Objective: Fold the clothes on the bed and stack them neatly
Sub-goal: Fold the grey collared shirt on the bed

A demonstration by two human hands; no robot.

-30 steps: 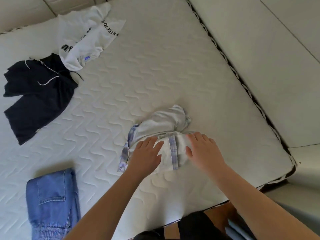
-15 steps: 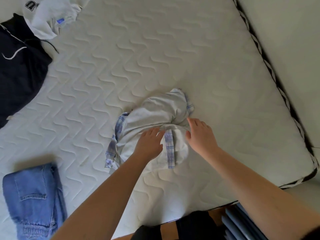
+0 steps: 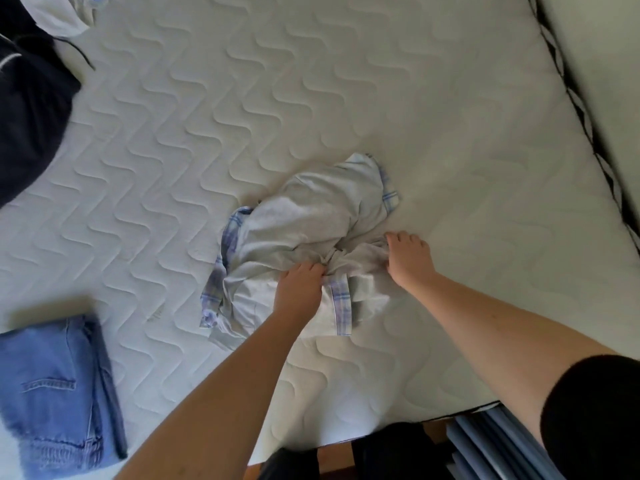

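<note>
Left hand [image 3: 298,289], right hand [image 3: 408,259] gripping bunched pale shirt [image 3: 311,216]; no legible writing.

A crumpled shirt [image 3: 311,237] lies mid-mattress [image 3: 346,98]. Both hands rest on its near part, the left hand [image 3: 298,289] left of the right hand [image 3: 408,258]. Folded jeans [image 3: 52,393] lie well left of the shirt and nearer; shorts [image 3: 27,116] far left, beyond.

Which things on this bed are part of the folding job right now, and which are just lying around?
In the job:
- crumpled pale grey garment with blue plaid trim
- left hand and right hand, both gripping it
- folded blue denim jeans
- dark navy garment, unfolded
- white garment, unfolded

Just lying about:
- white quilted mattress
- blue slatted object beside the bed
</note>
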